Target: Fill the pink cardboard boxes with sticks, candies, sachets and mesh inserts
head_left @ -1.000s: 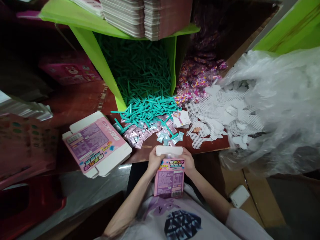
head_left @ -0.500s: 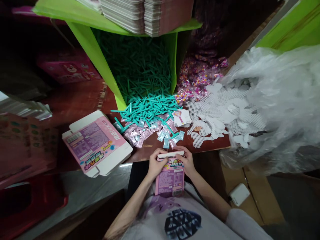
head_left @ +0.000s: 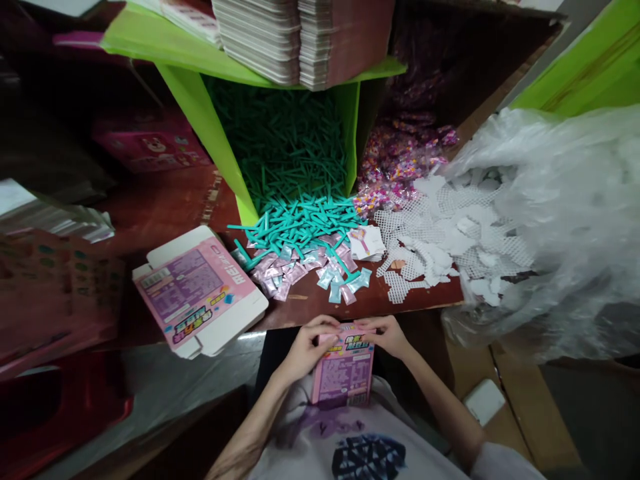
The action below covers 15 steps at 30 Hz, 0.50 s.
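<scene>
A pink and purple cardboard box (head_left: 344,373) stands upright against my shirt, its printed panel facing up at me. My left hand (head_left: 315,345) grips its upper left corner, thumb on the printed face and fingers over the top edge. At the upper right corner, my right hand (head_left: 384,335) pinches the top edge between thumb and fingers. The top end of the box looks closed. Just beyond lie small pink and blue sachets (head_left: 305,267), a pile of teal plastic sticks (head_left: 300,223) and a stack of printed cards (head_left: 367,243).
A flattened pink box (head_left: 200,293) lies at the left table edge. White perforated plastic pieces (head_left: 425,233) and a clear plastic bag (head_left: 570,233) fill the right. Behind stands a green shelf (head_left: 200,127), stacked cards (head_left: 260,40) on top. Beads in bags (head_left: 400,160) sit beside it.
The white flap at the box's top has folded down, and a pink printed top edge shows now. Both hands have shifted slightly lower in view, the right one outward.
</scene>
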Available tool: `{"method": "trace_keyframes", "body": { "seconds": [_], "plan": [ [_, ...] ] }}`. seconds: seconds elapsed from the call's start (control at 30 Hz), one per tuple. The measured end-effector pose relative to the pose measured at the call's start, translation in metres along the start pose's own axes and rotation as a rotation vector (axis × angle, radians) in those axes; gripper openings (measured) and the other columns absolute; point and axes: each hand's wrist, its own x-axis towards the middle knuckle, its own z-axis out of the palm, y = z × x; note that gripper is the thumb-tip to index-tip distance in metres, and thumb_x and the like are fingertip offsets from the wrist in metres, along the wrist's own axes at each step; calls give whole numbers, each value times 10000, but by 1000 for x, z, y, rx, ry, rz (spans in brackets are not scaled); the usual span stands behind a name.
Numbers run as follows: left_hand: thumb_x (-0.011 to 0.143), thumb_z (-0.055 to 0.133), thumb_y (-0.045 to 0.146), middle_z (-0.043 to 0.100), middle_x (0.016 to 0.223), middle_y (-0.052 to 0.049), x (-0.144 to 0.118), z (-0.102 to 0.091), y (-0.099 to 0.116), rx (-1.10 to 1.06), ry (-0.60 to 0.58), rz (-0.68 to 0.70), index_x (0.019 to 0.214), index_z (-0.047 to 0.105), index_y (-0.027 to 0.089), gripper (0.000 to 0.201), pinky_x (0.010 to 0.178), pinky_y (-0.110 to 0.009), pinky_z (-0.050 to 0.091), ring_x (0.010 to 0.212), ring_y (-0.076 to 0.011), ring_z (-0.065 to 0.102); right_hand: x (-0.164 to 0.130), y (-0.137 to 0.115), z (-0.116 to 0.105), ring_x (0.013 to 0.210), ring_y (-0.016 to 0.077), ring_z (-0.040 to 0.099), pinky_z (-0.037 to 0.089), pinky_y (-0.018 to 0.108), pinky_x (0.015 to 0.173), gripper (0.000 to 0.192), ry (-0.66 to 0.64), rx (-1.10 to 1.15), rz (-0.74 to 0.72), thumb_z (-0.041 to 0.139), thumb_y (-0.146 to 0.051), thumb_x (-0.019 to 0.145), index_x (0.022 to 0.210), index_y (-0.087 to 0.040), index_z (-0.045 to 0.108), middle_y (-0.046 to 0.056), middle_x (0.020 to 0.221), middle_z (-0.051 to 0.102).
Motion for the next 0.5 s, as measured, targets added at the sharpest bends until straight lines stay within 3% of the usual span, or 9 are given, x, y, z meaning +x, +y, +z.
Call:
{"method": "trace_keyframes", "body": {
  "seconds": [0.1,0.17,0.23,0.3,0.4,0.5],
  "plan": [
    [787,591,282,630,1055,-83,-13,-2,16,162,60,-23,844,707,206,150,874,-320,423,970,-212,584,-4,-12,7,922,292,662,512,464,836,200,-10,-66,-35,768,-330,647,808,-214,743,109,977,704],
    [714,640,211,663,904,-49,-21,-10,34,278,100,-22,782,683,204,80,792,-297,445,844,-194,604,-3,-35,20,916,288,665,524,458,823,166,-35,-163,-139,753,-317,674,820,-237,744,102,985,703],
    [623,683,142,665,762,-17,-32,-26,60,347,113,-6,695,660,202,97,683,-275,452,715,-178,601,-1,-66,32,903,290,666,527,467,820,116,-94,-326,-304,739,-311,698,811,-283,744,86,982,704],
    [580,714,130,677,745,-27,-51,-50,98,347,221,34,581,637,194,100,629,-275,460,686,-188,613,2,-99,36,980,318,636,496,497,879,279,-164,-420,-484,746,-359,689,963,-317,719,89,1082,671],
    [597,745,207,692,794,-64,-97,-84,171,323,660,221,595,673,195,72,643,-329,501,734,-238,642,17,-134,30,980,343,627,551,446,758,510,-135,-221,-640,651,-525,734,1171,-262,631,143,1129,643],
    [552,793,294,675,904,-33,-151,-104,250,435,1216,528,961,692,237,426,715,-383,532,830,-258,643,42,-140,29,846,319,660,562,407,666,429,-30,-44,-608,608,-503,772,1102,-236,669,162,1087,657]
  ]
}}
